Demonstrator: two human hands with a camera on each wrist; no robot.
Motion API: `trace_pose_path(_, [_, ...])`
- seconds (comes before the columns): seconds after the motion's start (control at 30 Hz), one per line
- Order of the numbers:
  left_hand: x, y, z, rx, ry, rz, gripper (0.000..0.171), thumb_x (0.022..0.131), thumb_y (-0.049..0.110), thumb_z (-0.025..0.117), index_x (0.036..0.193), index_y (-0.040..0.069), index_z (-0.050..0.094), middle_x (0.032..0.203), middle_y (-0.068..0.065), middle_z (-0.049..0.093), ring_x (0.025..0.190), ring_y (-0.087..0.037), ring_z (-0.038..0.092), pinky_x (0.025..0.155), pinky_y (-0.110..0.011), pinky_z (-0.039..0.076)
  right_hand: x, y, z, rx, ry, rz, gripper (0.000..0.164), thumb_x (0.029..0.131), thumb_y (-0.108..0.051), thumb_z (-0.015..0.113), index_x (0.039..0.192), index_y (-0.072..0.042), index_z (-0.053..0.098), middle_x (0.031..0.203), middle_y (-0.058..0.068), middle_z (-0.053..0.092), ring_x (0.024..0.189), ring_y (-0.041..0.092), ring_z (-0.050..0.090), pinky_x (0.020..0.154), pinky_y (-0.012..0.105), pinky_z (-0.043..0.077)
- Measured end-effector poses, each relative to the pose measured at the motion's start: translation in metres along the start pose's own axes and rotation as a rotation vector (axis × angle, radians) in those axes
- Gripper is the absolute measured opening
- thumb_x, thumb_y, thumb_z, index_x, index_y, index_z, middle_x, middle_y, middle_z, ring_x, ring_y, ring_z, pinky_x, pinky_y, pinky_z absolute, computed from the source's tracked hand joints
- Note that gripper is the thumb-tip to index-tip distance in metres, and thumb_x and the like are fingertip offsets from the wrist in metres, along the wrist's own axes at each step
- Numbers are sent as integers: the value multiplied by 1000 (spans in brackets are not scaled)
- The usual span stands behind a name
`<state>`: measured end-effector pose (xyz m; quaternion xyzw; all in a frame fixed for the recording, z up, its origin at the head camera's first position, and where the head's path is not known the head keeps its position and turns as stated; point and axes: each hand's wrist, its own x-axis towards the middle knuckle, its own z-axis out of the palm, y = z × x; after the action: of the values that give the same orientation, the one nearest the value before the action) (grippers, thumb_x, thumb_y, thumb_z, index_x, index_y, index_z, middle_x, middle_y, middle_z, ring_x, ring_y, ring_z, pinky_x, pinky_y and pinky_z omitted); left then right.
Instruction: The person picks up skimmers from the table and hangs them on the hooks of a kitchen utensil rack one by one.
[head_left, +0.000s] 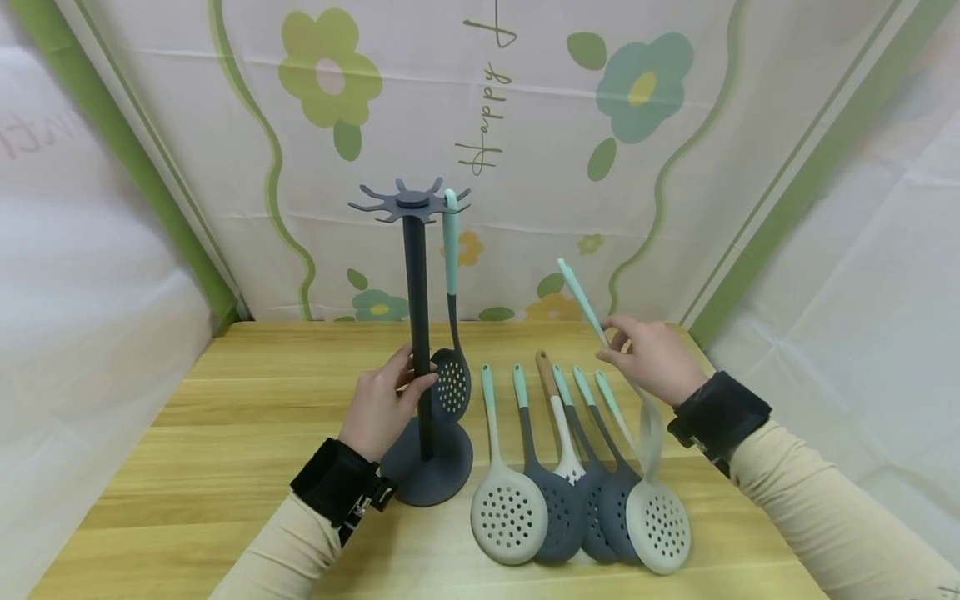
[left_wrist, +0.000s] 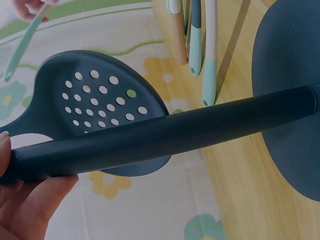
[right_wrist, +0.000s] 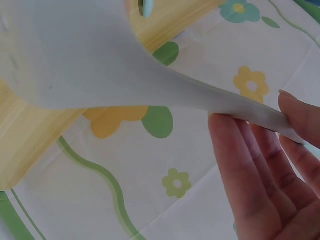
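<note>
Pale utensil (right_wrist: pixel 145 82): right hand (head_left: pixel 652 358) is pinching its shaft, mint handle (head_left: pixel 579 292) rising above the grip, head (head_left: pixel 650 437) hanging below. Left hand (head_left: pixel 386 400) is gripping the dark stand (head_left: pixel 417 283); dark skimmer (head_left: pixel 452 392) is hanging just beside that grip. Six utensils (head_left: pixel 509 521) are lying below the right grip on wooden table (head_left: pixel 187 450).

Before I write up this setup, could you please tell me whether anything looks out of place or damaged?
Nothing looks spilled or damaged. One brown-handled white utensil stands out in the row right of the stand: the other handles there are mint green, and dark skimmers partly cover its head.
</note>
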<state>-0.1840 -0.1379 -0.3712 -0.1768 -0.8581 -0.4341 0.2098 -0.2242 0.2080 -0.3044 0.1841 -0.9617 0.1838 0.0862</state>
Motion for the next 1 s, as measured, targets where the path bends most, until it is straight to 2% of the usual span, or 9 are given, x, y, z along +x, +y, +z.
trace_pose_path(0.23, [-1,-1,0,-5,1,1,31,94,6,66,123,0,60,106,-18,74,100,-37,72,80,-43,59,0,-3,1,42,2,-8,35,92,-13,70,123,0,60,86,11,70,68,19,65,55,30,44])
trace_pose_path(0.7, [0,-1,1,-1,13,1,33,94,6,66,125,-1,59,105,-19,74,100,-36,72,79,-43,59,-1,-8,2,119,65,-30,37,93,-12,70,125,0,57,90,14,69,67,18,64,58,32,49])
trace_pose_path(1.0, [1,0,1,-5,16,3,32,94,6,66,124,-1,60,105,-19,74,99,-36,72,79,-43,59,0,-17,5,133,126,-48,38,92,-12,70,125,2,57,92,15,69,73,25,66,62,34,50])
